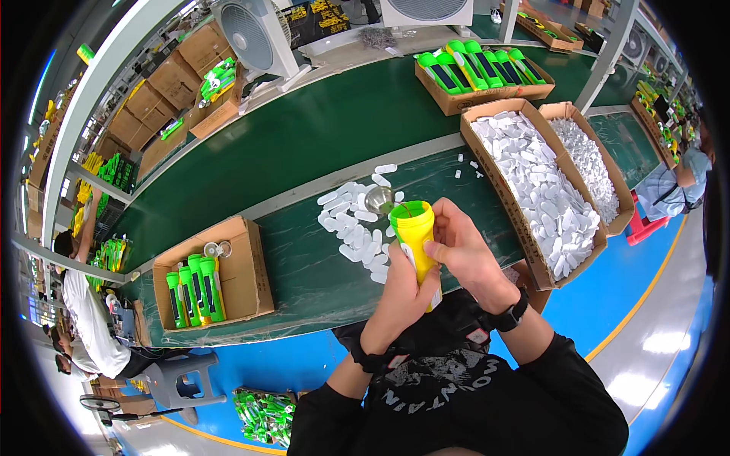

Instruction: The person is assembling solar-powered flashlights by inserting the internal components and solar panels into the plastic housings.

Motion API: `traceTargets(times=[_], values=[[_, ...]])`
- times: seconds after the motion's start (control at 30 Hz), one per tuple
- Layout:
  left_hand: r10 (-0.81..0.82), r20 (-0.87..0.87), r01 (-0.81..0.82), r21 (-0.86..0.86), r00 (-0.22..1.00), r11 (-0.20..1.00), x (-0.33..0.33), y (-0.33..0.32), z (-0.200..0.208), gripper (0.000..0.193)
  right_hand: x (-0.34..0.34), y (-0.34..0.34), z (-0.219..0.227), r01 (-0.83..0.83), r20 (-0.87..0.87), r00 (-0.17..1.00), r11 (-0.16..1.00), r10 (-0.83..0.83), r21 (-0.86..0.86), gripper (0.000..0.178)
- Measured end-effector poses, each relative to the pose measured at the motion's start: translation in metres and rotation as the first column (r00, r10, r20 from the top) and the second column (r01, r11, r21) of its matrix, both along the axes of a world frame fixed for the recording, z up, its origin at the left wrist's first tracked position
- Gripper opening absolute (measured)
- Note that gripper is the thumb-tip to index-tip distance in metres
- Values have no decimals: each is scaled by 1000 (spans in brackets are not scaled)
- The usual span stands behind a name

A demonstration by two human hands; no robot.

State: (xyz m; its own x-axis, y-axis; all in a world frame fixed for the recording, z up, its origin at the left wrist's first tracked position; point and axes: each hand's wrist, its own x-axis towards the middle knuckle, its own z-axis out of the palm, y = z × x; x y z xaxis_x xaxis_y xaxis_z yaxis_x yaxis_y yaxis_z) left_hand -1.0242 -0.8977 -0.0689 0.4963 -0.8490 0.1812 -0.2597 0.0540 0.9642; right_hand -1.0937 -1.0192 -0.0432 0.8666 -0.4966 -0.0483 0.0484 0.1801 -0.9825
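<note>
Well, the left hand (399, 287) is wrapped around a yellow tube (415, 232) with a green rim, its mouth tipped upward over the worktop's near edge. The right hand (470, 254) has its thumb against the tube, fingers curled beside the rim; I can't tell whether they pinch anything. A silver cup (379, 201) sits just beside the rim, near loose white pieces (351, 222) on the worktop (296, 262).

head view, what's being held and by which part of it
A yellow tube: the left hand holds its lower body, and the right hand holds its upper right side, near the green rim.
</note>
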Motion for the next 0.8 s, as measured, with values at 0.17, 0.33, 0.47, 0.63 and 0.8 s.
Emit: traceTargets(times=[0.17,0.33,0.47,0.63,0.8], values=[[-1,-168,1,-2,986,1000,13,-14,0,47,11,-4,1,15,83,996,982,-31,188,32],[-1,-327,9,23,945,1000,31,-33,13,47,24,-4,-6,165,164,966,966,-199,199,44],[-49,-295,61,34,954,998,40,-58,44,52,24,-30,22,135,134,975,954,-176,268,44],[-185,-385,216,39,904,976,49,-91,100,48,20,-57,76,185,138,961,926,-240,329,45],[-280,-404,332,63,871,941,38,-122,163,46,-2,-77,141,310,79,930,881,-360,358,45]])
